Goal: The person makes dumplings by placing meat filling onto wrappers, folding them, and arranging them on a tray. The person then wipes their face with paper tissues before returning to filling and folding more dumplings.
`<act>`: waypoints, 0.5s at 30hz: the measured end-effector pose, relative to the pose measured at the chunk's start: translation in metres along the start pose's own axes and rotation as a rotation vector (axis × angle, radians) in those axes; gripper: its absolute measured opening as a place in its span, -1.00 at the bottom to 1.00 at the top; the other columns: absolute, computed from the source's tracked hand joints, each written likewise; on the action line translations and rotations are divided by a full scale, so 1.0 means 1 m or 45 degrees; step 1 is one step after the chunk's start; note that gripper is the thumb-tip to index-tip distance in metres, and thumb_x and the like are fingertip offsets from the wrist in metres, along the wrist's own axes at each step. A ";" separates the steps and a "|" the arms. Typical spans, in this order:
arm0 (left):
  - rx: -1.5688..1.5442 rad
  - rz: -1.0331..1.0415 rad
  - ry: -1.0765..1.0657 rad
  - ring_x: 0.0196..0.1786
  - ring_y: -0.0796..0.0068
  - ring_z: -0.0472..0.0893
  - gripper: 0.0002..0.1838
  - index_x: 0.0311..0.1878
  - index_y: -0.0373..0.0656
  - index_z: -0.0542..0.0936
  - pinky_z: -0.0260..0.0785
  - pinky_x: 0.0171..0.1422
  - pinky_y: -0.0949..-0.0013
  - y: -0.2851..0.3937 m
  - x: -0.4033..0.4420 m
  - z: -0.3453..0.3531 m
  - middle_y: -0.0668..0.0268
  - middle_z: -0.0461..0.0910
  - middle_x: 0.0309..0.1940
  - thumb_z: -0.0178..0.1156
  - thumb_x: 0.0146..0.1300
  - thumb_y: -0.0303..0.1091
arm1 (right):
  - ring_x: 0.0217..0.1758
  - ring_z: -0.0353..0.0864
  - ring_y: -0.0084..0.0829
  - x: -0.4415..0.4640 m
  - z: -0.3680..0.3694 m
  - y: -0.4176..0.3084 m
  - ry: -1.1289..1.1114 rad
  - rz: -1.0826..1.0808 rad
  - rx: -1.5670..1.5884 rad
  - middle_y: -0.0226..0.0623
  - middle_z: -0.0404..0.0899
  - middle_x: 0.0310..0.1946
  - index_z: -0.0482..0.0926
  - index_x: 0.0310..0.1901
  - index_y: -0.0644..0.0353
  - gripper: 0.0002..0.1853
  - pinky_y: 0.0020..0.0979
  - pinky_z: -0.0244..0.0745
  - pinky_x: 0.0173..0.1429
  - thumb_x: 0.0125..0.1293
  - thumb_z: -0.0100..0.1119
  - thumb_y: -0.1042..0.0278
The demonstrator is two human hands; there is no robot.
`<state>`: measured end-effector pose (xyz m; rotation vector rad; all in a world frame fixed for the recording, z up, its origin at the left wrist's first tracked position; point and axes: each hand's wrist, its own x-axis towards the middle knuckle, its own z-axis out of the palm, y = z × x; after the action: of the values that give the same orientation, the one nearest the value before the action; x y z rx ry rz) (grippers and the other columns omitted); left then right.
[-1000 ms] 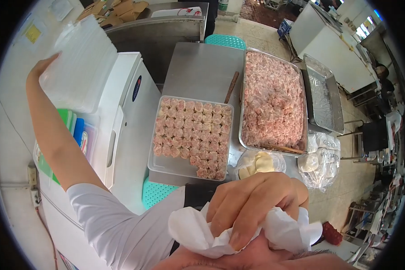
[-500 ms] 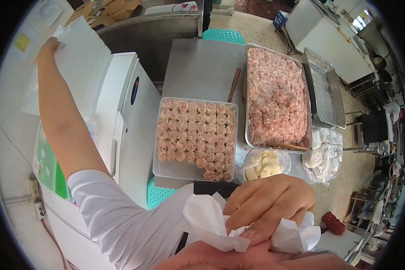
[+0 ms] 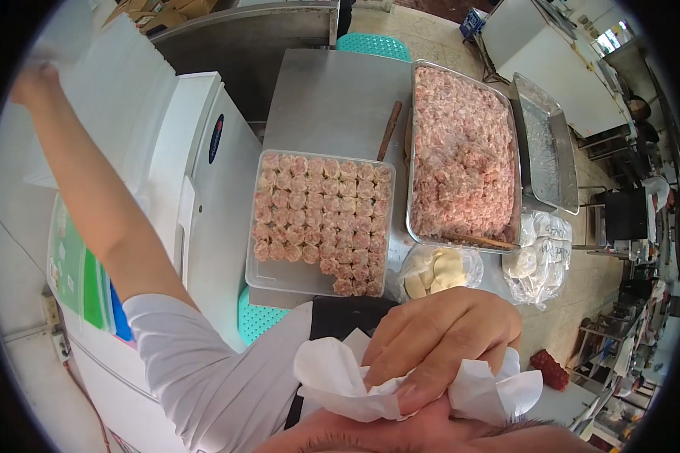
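My right hand point(image 3: 446, 340) is closed on a crumpled white paper tissue point(image 3: 336, 377), pressed against my face at the bottom of the head view. At the upper left, my left arm is stretched out over a white freezer. My left hand point(image 3: 36, 84) is smeared by motion beside a tall stack of white sheets point(image 3: 117, 98), so its fingers do not show clearly. A blurred, translucent pale shape is just above it. In front of me, a clear plastic tray point(image 3: 279, 278) holds rows of meat-filled dumplings point(image 3: 321, 196), with a gap at its near-left corner.
A metal pan point(image 3: 409, 189) of minced meat point(image 3: 465, 151) stands on the steel table point(image 3: 332, 83), beside an oblong pan point(image 3: 544, 143). Close by lie a wooden stick point(image 3: 389, 130), round wrappers point(image 3: 447, 270) in a bag and bagged packages point(image 3: 540, 253). The freezer point(image 3: 185, 128) borders the left.
My left hand has moved outward to the left and slightly up, away from the white stack. My right hand still presses the tissue. The view has shifted slightly.
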<state>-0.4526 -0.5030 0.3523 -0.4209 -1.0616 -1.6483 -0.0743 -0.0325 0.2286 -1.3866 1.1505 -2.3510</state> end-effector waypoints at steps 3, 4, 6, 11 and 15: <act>0.093 -0.054 0.003 -0.58 0.45 0.43 -0.91 -0.23 -0.19 0.52 0.27 -0.61 0.30 0.000 -0.076 0.043 0.34 0.44 -0.56 0.11 0.31 -0.39 | 0.12 0.51 0.00 0.004 0.006 -0.004 0.024 0.049 0.059 0.17 0.48 0.08 0.50 0.11 0.55 -0.53 -0.17 0.37 0.20 0.39 -0.06 0.25; 0.102 -0.272 -0.112 -0.62 0.51 0.36 -0.90 -0.32 -0.13 0.52 0.17 -0.64 0.35 -0.028 -0.077 0.035 0.40 0.34 -0.54 0.09 0.34 -0.40 | 0.13 0.50 -0.01 0.005 0.007 -0.005 0.039 0.092 0.097 0.17 0.48 0.08 0.50 0.11 0.54 -0.53 -0.17 0.37 0.21 0.39 -0.06 0.25; -0.031 -0.503 -0.263 0.11 0.38 0.49 -0.78 -0.04 -0.29 0.54 0.37 0.17 0.31 -0.077 -0.111 0.052 0.24 0.56 -0.01 0.07 0.35 -0.38 | 0.13 0.50 -0.02 0.003 0.007 -0.005 0.019 0.087 0.043 0.16 0.47 0.09 0.51 0.11 0.53 -0.53 -0.18 0.37 0.21 0.39 -0.07 0.26; 0.307 -0.418 -1.076 -0.02 0.46 0.51 -0.75 -0.11 -0.15 0.64 0.28 0.19 0.37 -0.100 -0.283 0.123 0.33 0.60 -0.18 -0.01 0.39 -0.31 | 0.14 0.49 -0.03 -0.008 0.012 -0.006 0.051 0.091 -0.058 0.15 0.46 0.11 0.52 0.09 0.51 -0.54 -0.20 0.35 0.22 0.41 -0.07 0.23; 0.389 -0.285 -1.364 0.16 0.36 0.52 -0.76 -0.06 -0.08 0.65 0.21 0.33 0.37 -0.162 -0.333 0.135 0.13 0.59 0.07 0.11 0.38 -0.19 | 0.17 0.46 0.02 -0.011 0.009 -0.005 0.072 0.038 -0.089 0.17 0.44 0.14 0.53 0.08 0.51 -0.52 -0.14 0.28 0.29 0.44 -0.10 0.19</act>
<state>-0.5115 -0.1943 0.1140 -1.0613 -2.1713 -1.3760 -0.0603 -0.0283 0.2270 -1.3223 1.2711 -2.3653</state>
